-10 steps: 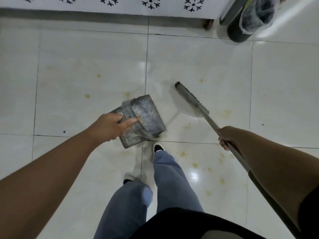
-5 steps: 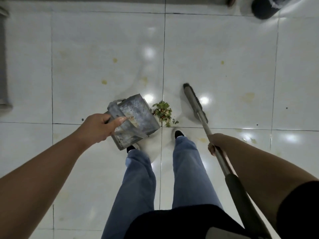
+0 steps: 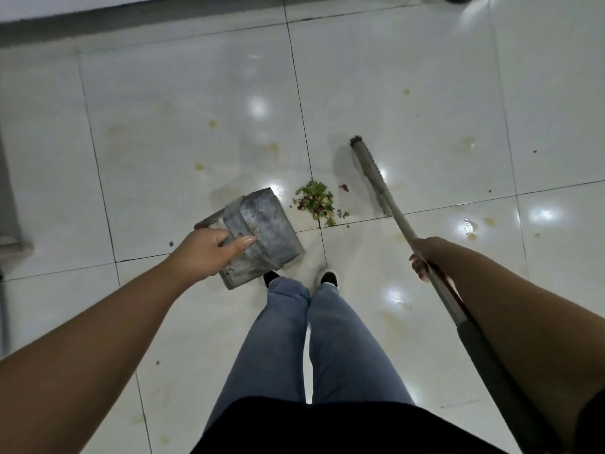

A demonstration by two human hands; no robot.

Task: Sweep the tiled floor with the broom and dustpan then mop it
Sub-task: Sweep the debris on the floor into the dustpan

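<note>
The left hand (image 3: 214, 252) is gripping the handle of the dustpan (image 3: 262, 237), which is extending forward and to the right of that hand, above the floor (image 3: 163, 142). The right hand (image 3: 425, 258) is holding the broom (image 3: 389, 199) partway along its pole; the pole is running back past the forearm, and the broom head is lying ahead and to the left of this hand. A small pile of scraps (image 3: 317, 203) is sitting on the floor between the two hands, just beyond the dustpan's far right corner and left of the broom head. The person's legs (image 3: 314, 335) are standing behind the pile, between the arms, with the shoes just behind the dustpan's near edge.
</note>
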